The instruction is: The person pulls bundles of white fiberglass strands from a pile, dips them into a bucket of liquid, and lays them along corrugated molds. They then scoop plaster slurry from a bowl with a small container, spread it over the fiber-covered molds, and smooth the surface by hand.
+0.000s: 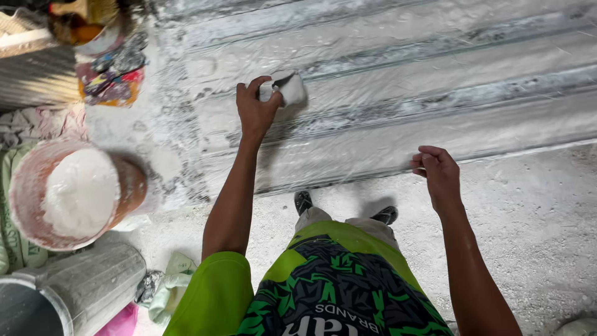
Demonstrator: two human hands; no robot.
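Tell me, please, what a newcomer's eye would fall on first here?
Probably the left hand at centre, pressing a small white plaster-caked tool onto the long white ribbed surface. Next, the round bucket of white powder at left. The right hand pinches the surface's near edge.

Corrugated sheet [398, 81]: grey-white, powder-streaked, darker grey lines along ridges. Scraper [287, 88] in left hand [256, 109]: white-caked, dark blade edge showing. Bucket [127, 186]: rust-brown wall, pinkish rim, white plaster [79, 191] inside. Shirt [339, 283]: lime green, black-and-green leaf pattern, white lettering. Floor [528, 218]: pale grey, speckled. Shoes [303, 200]: black. Rag pile [112, 74]: red, orange, dark patches. Sack [12, 236]: pale green.
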